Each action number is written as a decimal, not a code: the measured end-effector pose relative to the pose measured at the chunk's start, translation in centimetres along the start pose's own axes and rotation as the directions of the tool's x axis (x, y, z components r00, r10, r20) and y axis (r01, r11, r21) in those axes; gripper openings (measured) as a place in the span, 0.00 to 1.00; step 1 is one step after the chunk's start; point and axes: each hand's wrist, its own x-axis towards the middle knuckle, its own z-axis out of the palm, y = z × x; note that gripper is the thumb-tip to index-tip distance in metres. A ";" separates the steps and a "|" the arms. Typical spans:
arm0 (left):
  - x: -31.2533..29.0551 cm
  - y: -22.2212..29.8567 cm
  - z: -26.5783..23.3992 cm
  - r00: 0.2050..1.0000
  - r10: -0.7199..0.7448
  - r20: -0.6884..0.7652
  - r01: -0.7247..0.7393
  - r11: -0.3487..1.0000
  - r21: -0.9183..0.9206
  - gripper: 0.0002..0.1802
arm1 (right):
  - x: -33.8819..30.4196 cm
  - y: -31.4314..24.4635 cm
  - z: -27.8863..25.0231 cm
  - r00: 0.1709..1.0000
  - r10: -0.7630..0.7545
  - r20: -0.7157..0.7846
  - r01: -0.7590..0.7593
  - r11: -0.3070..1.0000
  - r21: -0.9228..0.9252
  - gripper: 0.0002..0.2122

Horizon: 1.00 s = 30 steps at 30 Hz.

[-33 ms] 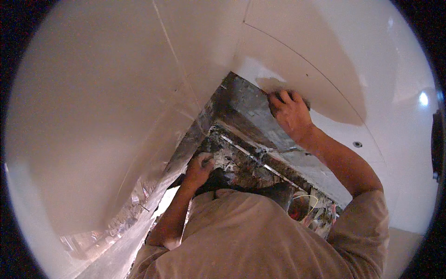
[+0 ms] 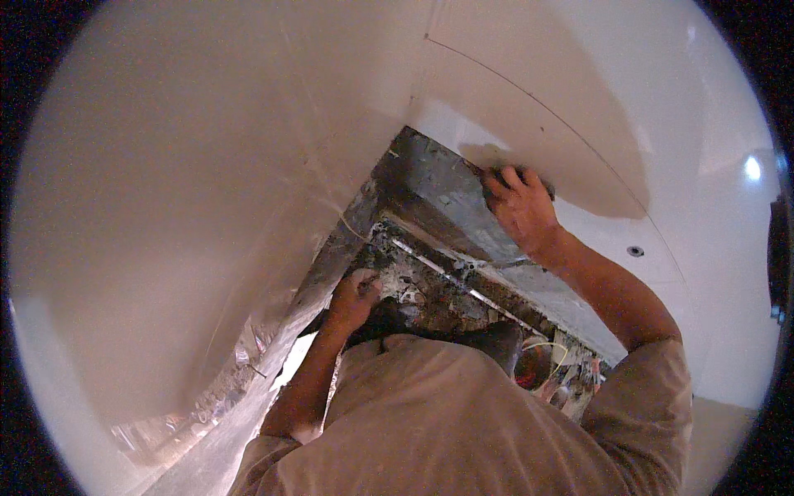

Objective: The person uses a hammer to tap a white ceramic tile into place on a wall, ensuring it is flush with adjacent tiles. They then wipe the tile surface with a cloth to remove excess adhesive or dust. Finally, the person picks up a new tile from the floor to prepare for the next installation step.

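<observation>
My right hand (image 2: 523, 208) is closed over a small dark block (image 2: 547, 187), flat-looking and mostly hidden under the fingers. It is pressed to the pale wall panel (image 2: 703, 273), at the lower edge of a wide beige-brown patch (image 2: 571, 157). Lower and to the left, near my body, my left hand (image 2: 356, 296) is curled with its fingers bent inward. What it holds, if anything, cannot be made out. That hand is beside the foot of the large beige panel (image 2: 182, 207) on the left.
A grey, stained ledge (image 2: 463, 202) runs below the right panel. Under it lies a littered floor with a pale strip (image 2: 426, 261) and a yellowish wire loop (image 2: 552, 355). A small round fitting (image 2: 635, 251) is set in the right panel, near a curved dark line (image 2: 571, 124).
My right hand and the dark block have slid slightly down and right along the panel. The view has shifted a little; my left hand stays curled in place.
</observation>
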 end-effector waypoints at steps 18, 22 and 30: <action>4.4 4.5 5.4 0.958 0.149 0.244 -0.145 0.989 -0.034 0.22 | 4.0 7.0 -9.0 0.836 0.064 -0.546 -0.064 0.998 0.019 0.13; 4.8 5.1 6.2 0.950 0.134 0.281 -0.140 0.990 0.000 0.22 | 2.9 4.1 -3.5 0.948 -0.107 -0.301 0.086 0.993 -0.081 0.08; 4.3 3.9 6.7 0.929 0.011 0.370 0.008 0.999 -0.050 0.22 | -14.4 3.1 2.3 0.984 0.050 0.170 -0.074 0.988 0.133 0.10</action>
